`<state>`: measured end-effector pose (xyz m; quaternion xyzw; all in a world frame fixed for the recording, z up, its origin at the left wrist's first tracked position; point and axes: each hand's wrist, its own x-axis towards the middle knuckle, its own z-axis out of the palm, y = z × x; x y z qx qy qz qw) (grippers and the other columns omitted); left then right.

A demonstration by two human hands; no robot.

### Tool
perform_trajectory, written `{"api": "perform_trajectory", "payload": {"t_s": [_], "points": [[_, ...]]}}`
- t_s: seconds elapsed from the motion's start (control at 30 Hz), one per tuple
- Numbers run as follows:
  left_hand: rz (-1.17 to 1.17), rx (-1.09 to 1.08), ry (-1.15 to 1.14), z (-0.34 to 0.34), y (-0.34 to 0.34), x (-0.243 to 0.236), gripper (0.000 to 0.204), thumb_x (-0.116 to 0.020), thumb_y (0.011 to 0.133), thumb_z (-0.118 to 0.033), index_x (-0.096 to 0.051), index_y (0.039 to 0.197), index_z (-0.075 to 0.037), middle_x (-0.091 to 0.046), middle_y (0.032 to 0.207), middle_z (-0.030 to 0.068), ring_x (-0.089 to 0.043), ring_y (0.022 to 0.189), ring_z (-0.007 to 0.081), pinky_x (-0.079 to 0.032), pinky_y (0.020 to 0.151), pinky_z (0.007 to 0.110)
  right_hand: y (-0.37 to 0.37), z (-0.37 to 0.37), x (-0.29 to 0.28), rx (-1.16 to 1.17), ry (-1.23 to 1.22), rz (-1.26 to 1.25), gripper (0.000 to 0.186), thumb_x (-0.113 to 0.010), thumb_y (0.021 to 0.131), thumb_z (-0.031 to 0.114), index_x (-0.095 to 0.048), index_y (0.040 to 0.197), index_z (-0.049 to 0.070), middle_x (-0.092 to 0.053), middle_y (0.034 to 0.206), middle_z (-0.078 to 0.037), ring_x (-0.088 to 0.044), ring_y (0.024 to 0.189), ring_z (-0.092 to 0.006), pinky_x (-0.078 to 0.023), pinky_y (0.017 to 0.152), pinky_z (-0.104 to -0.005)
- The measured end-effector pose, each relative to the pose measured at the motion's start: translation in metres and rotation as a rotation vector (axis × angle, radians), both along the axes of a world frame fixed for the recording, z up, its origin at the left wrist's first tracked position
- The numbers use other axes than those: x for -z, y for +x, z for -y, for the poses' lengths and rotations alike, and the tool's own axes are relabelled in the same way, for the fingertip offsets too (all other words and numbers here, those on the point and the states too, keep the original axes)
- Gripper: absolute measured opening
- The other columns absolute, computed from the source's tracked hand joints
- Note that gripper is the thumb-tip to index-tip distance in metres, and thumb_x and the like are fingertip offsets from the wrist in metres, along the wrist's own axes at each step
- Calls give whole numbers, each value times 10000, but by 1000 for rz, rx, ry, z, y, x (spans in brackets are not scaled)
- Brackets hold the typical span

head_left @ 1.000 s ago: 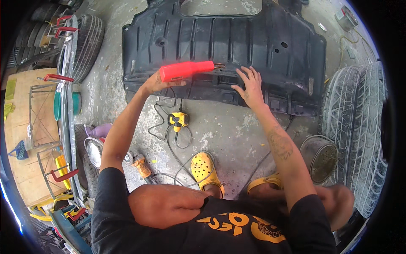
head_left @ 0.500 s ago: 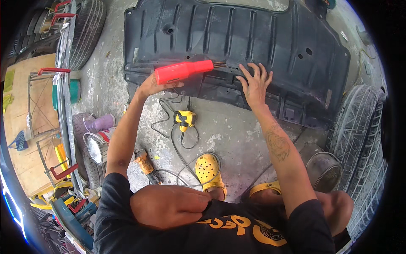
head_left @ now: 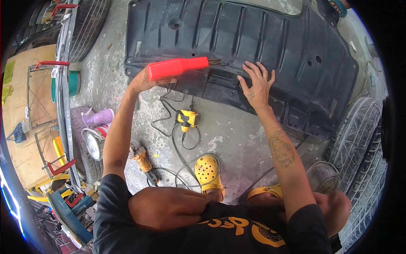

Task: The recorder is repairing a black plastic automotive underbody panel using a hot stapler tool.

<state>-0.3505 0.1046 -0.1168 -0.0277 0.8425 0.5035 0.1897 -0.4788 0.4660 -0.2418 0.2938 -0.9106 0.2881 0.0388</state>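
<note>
My left hand (head_left: 143, 81) is closed around a red soldering gun (head_left: 175, 67). Two thin metal prongs point right from its nose, their tips at the surface of a black ribbed plastic panel (head_left: 228, 36). Whether the tips touch the plastic is hard to tell. My right hand (head_left: 256, 86) rests spread on the panel's near edge strip, just right of the tips, with nothing in it. Beside the fingertips runs a thin line in the plastic. Several ribs and round holes mark the panel, which lies on the floor.
A yellow-and-black corded device (head_left: 186, 120) and an orange angle grinder (head_left: 144, 164) lie on the concrete, cords looping around my yellow clog (head_left: 208, 171). Tyres (head_left: 353, 131) stand at right. Left are a paint can (head_left: 93, 144), a purple bottle (head_left: 100, 117) and a clamped metal rail (head_left: 64, 84).
The soldering gun and my left hand have shifted slightly left. In the picture, the panel and right-hand tyres sit a little farther right and lower. Both hands keep their poses.
</note>
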Motion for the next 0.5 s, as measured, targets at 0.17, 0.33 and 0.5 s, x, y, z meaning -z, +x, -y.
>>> {"api": "perform_trajectory", "payload": {"t_s": [0.17,0.33,0.5], "points": [[206,-136,163,-9,-5,-3,440,-779,876,-149,-632,1270,-21,-694,1218,85,-668,1077,175,-516,960,343,0,3,-4,9,26,19,523,-701,858,526,-672,1276,213,-571,1377,60,-409,1375,-257,-114,1163,-639],[-87,72,-165,-19,-18,-4,474,-825,834,-280,-667,1213,-44,-712,1138,99,-652,1054,232,-491,953,362,5,5,-4,-4,78,-46,563,-683,840,571,-655,1317,275,-557,1394,55,-403,1377,-260,-124,1161,-648],[-123,74,-190,-11,-18,9,481,-831,825,-290,-666,1211,-55,-710,1131,101,-652,1049,237,-493,948,368,5,6,-1,-10,58,-58,564,-668,846,579,-654,1323,280,-553,1399,52,-400,1375,-269,-135,1164,-641]]}}
